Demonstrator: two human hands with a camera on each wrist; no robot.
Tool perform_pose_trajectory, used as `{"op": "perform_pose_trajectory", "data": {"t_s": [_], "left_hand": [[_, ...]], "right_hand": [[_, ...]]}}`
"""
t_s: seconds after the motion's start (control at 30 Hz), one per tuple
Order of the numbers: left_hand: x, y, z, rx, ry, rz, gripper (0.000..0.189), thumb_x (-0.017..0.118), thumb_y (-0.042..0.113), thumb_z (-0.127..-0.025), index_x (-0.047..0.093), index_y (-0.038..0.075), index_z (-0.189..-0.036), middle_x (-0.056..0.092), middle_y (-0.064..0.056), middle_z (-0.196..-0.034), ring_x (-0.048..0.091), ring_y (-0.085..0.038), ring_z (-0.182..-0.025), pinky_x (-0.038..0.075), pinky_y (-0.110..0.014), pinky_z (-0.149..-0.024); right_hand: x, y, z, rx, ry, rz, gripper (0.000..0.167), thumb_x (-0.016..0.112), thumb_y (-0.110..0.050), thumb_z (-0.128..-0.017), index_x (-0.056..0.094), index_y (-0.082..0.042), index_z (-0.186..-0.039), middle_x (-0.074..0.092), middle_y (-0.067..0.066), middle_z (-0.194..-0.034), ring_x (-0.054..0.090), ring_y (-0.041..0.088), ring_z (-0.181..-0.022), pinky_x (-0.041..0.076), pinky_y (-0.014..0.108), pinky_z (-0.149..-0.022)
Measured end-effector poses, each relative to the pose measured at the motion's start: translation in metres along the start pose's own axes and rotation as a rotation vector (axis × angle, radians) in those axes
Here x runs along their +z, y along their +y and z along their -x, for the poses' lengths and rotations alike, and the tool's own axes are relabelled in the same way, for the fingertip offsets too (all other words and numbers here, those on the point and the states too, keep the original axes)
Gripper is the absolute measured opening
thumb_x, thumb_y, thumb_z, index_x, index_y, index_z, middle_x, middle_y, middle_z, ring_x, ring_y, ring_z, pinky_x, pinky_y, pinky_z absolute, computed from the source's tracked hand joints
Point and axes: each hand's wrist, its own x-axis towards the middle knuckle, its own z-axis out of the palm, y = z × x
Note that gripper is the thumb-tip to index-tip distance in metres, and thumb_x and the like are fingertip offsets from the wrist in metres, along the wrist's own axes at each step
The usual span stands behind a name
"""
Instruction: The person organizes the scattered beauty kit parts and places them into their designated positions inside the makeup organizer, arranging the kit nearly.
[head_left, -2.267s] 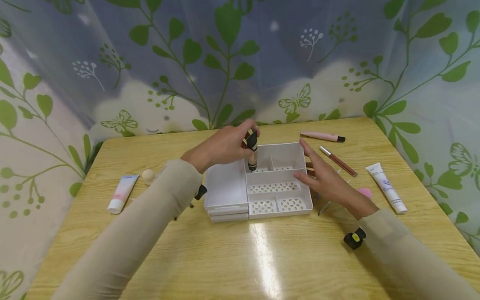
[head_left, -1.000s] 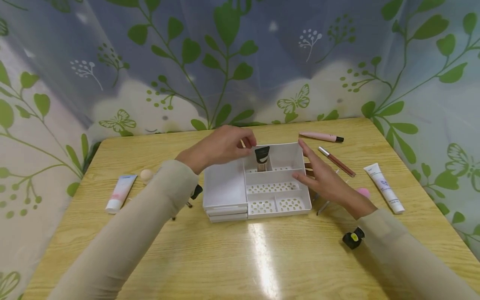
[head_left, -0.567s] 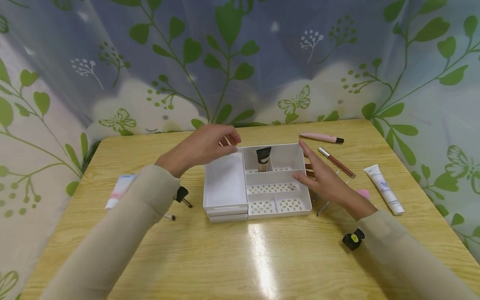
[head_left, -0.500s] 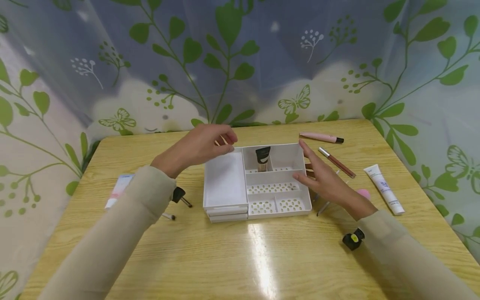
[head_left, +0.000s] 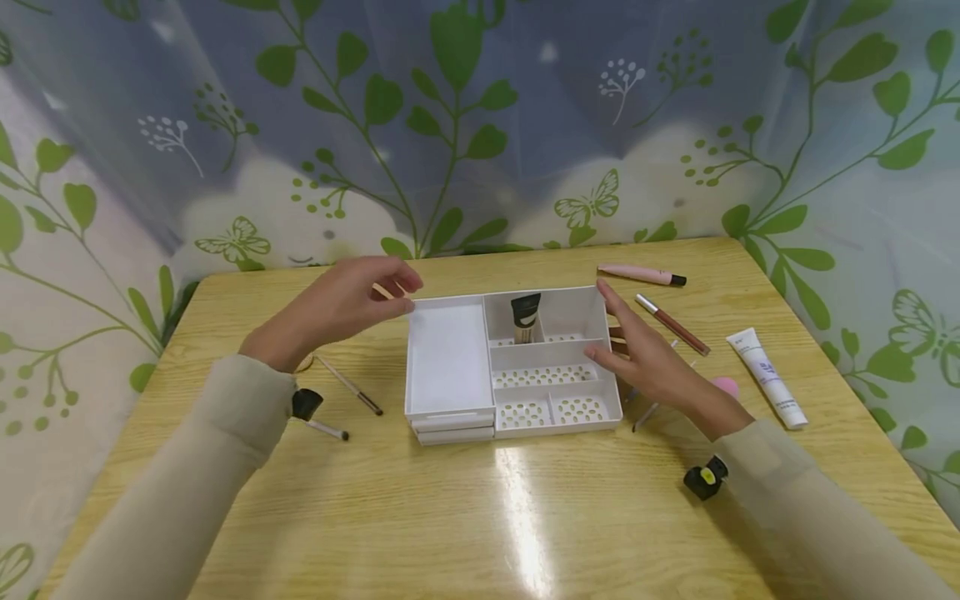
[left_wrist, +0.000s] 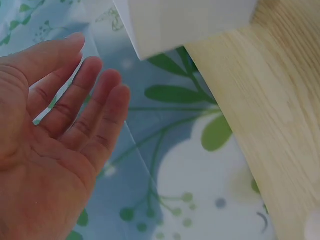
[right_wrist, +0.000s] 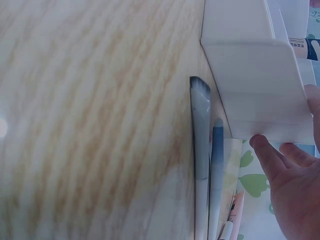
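A white compartmented organizer (head_left: 450,358) stands mid-table, with a flat top and drawers on its left side. In its back left compartment a black-capped beige cosmetic tube (head_left: 527,317) stands upright. My left hand (head_left: 337,304), holding nothing, is beside the organizer's back left corner, its fingers loosely bent; in the left wrist view the left hand (left_wrist: 65,130) shows a bare palm. My right hand (head_left: 648,354) grips the organizer's right wall, thumb over the rim. In the right wrist view the right hand's fingers (right_wrist: 272,162) touch the outer wall.
Makeup brushes (head_left: 351,387) lie left of the organizer, and more brushes (right_wrist: 201,150) beside its right wall. To the right are a pink black-tipped tube (head_left: 641,273), a lip gloss tube (head_left: 672,324), a white squeeze tube (head_left: 768,379) and a pink item (head_left: 726,386). A patterned curtain hangs behind.
My left hand let go of the black-capped tube in the back left compartment, then moved left, past the organizer's flat top. My right hand has stayed on the right wall.
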Motion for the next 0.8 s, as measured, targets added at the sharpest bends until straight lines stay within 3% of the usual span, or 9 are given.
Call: {"op": "perform_pose_trajectory", "data": {"t_s": [0.37,0.53,0.63,0.8], "left_hand": [[-0.016,-0.044,0.038,-0.123,0.032,-0.054,0.030,0.068,0.022,-0.110,0.069,0.012,-0.139,0.068,-0.010,-0.143,0.066,-0.032,-0.130,0.055,-0.057,-0.112],[-0.023,-0.063,0.053,-0.184,0.029,-0.054,0.033,0.067,0.027,-0.111,0.067,0.013,-0.141,0.066,-0.012,-0.146,0.065,-0.035,-0.132,0.055,-0.059,-0.110],[-0.026,-0.077,0.061,-0.200,0.025,-0.062,0.035,0.066,0.028,-0.111,0.066,0.011,-0.142,0.065,-0.015,-0.147,0.065,-0.037,-0.132,0.056,-0.061,-0.107],[-0.028,-0.095,0.070,-0.220,0.032,-0.087,0.037,0.064,0.028,-0.112,0.064,0.008,-0.143,0.065,-0.020,-0.147,0.065,-0.041,-0.131,0.056,-0.063,-0.106]], "right_hand": [[0.000,-0.001,-0.001,-0.004,0.003,0.014,0.095,0.063,-0.018,-0.113,-0.006,-0.022,-0.177,0.010,0.025,-0.181,0.046,0.058,-0.150,0.049,0.069,-0.117],[0.000,-0.003,-0.001,0.004,0.000,0.006,0.095,0.063,-0.019,-0.113,-0.007,-0.025,-0.177,0.008,0.023,-0.182,0.045,0.057,-0.151,0.048,0.069,-0.117],[0.000,-0.003,0.000,0.005,-0.004,0.001,0.095,0.062,-0.018,-0.113,-0.007,-0.027,-0.177,0.007,0.022,-0.182,0.044,0.058,-0.152,0.047,0.069,-0.118],[-0.001,-0.002,-0.001,0.003,-0.003,0.017,0.094,0.063,-0.019,-0.113,-0.007,-0.020,-0.177,0.004,0.020,-0.183,0.042,0.057,-0.153,0.048,0.069,-0.118]]}}
